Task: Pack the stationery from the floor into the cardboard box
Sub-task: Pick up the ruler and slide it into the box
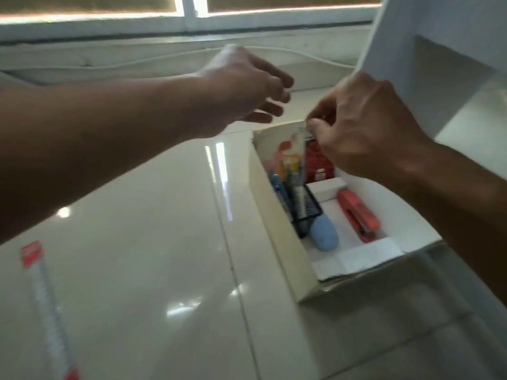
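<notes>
Cardboard box (277, 215) stands open on the floor (137, 242), a red stapler (356, 218) inside. The right hand (365, 127) pinches a printed booklet (285, 149) upright at its far end; the left hand (241, 86) hovers beside it, fingers relaxed, empty. A ruler (46, 303) lies on the floor, well left

Glossy tiled floor (137, 242): cardboard box (277, 223), ruler (46, 297).
</notes>
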`<state>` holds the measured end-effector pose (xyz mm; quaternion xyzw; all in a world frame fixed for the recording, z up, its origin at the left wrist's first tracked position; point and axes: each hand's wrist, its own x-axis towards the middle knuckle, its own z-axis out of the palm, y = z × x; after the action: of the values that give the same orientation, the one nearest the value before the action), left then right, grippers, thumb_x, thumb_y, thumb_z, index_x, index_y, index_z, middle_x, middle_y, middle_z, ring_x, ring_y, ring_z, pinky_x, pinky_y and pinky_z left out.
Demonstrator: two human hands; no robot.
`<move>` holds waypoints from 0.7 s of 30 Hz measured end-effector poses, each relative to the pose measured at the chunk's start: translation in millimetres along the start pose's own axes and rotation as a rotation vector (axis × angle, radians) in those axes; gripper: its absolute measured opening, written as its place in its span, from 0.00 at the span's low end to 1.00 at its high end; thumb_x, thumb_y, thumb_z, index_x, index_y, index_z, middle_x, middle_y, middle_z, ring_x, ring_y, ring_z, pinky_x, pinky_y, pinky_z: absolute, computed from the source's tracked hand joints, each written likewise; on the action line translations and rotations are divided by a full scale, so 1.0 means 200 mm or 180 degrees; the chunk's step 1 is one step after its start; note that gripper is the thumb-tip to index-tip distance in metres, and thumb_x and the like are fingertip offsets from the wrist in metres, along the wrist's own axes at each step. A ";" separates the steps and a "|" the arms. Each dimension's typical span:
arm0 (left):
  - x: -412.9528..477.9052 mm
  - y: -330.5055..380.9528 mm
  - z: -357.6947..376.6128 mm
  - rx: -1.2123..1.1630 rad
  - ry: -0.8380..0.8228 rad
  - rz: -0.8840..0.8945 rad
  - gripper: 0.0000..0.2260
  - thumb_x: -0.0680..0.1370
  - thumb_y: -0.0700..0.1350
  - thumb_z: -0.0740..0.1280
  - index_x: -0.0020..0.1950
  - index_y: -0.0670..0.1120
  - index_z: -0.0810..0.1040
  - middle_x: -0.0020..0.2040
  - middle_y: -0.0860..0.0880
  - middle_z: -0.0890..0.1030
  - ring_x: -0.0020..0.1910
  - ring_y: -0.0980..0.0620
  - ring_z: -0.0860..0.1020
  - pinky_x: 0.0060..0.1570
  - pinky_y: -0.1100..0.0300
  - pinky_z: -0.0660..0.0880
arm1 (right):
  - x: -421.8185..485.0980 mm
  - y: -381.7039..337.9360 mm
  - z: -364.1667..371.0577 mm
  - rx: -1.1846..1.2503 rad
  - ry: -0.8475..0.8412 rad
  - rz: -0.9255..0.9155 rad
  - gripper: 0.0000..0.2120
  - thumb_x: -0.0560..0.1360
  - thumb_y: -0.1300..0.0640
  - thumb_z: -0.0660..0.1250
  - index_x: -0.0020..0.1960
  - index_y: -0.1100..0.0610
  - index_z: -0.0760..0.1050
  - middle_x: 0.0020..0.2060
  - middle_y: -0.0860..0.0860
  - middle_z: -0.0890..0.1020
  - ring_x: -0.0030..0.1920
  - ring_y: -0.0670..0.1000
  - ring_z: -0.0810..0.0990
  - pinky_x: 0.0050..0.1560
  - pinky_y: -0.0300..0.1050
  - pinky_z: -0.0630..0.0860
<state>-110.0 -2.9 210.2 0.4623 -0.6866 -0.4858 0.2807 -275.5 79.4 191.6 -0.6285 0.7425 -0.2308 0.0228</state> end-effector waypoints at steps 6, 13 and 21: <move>-0.62 -0.57 -0.65 0.0902 0.0668 -0.0985 0.08 0.78 0.39 0.74 0.56 0.47 0.86 0.49 0.43 0.89 0.52 0.42 0.87 0.57 0.44 0.84 | -0.29 -0.79 0.42 0.0651 -0.0974 -0.0975 0.08 0.80 0.54 0.68 0.55 0.53 0.83 0.47 0.53 0.83 0.42 0.53 0.83 0.47 0.50 0.84; -1.21 -1.27 -0.77 0.0906 0.1838 -0.2576 0.22 0.74 0.44 0.78 0.68 0.45 0.80 0.59 0.43 0.83 0.54 0.42 0.84 0.59 0.43 0.82 | -0.65 -1.24 1.15 0.1082 -0.2450 -0.0684 0.08 0.76 0.62 0.72 0.55 0.59 0.81 0.49 0.56 0.84 0.46 0.56 0.85 0.50 0.53 0.85; -1.27 -1.48 -0.69 0.0631 0.2160 -0.2824 0.16 0.75 0.41 0.74 0.60 0.37 0.83 0.57 0.38 0.86 0.59 0.38 0.83 0.60 0.50 0.78 | -0.77 -1.44 1.45 0.1427 -0.2408 0.0191 0.08 0.76 0.63 0.70 0.54 0.64 0.81 0.51 0.59 0.83 0.52 0.59 0.84 0.38 0.41 0.74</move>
<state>218.2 142.3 3.8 0.8609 -0.3402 -0.3147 0.2098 116.6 103.2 -0.1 -0.6264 0.6314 -0.1391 0.4355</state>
